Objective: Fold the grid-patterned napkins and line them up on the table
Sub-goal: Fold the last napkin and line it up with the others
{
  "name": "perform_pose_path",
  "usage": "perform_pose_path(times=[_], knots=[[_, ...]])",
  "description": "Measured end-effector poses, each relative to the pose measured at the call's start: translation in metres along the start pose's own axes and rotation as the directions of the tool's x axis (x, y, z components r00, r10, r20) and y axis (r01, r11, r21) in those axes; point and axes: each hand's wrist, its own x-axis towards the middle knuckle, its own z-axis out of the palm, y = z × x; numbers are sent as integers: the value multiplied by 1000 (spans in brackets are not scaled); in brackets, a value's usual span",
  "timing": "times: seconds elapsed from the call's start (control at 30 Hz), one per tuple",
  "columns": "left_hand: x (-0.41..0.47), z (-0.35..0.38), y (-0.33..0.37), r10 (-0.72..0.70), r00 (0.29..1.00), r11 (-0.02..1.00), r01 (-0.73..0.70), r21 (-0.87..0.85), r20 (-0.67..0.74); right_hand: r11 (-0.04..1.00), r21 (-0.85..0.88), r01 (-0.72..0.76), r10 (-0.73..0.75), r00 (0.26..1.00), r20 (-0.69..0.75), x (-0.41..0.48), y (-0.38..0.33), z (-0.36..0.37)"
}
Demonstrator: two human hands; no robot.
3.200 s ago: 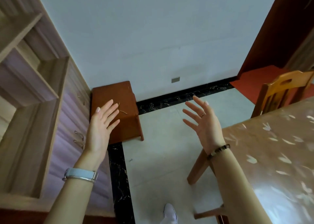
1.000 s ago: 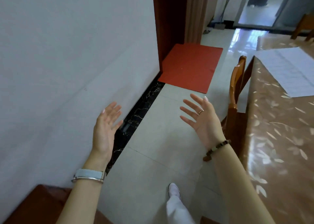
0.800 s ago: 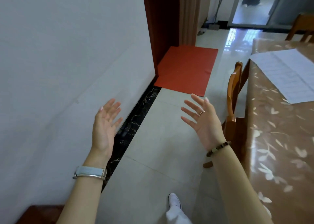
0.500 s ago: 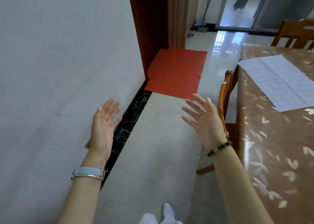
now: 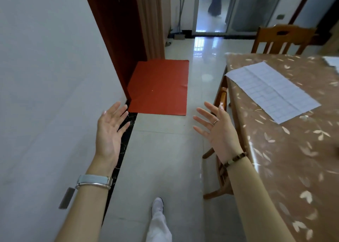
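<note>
A white grid-patterned napkin [image 5: 271,90] lies spread flat near the far left corner of the table [image 5: 286,150], which has a brown leaf-print cover. The corner of a second napkin [image 5: 333,61] shows at the right edge. My left hand [image 5: 110,131] and my right hand [image 5: 218,129] are raised over the floor, palms facing each other, fingers straight and spread. Both hold nothing. My right hand is left of the table edge, well short of the napkin.
A wooden chair [image 5: 222,102] is tucked against the table's left side, another chair [image 5: 280,39] stands at the far end. A red mat [image 5: 161,86] lies by a dark red door [image 5: 113,28]. A white wall runs along the left. A person's legs [image 5: 215,1] show in the far doorway.
The view has swung right from the shelf and stool corner towards the table, bringing the napkin and far chair into sight. Both hands stay raised and spread, holding nothing.
</note>
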Motion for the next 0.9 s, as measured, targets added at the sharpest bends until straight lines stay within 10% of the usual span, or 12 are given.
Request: perform_pose_path(times=[0.9], knots=[[304, 33, 16, -65, 942, 998, 62, 21, 330, 986, 20, 167, -154, 943, -297, 201, -38, 97]])
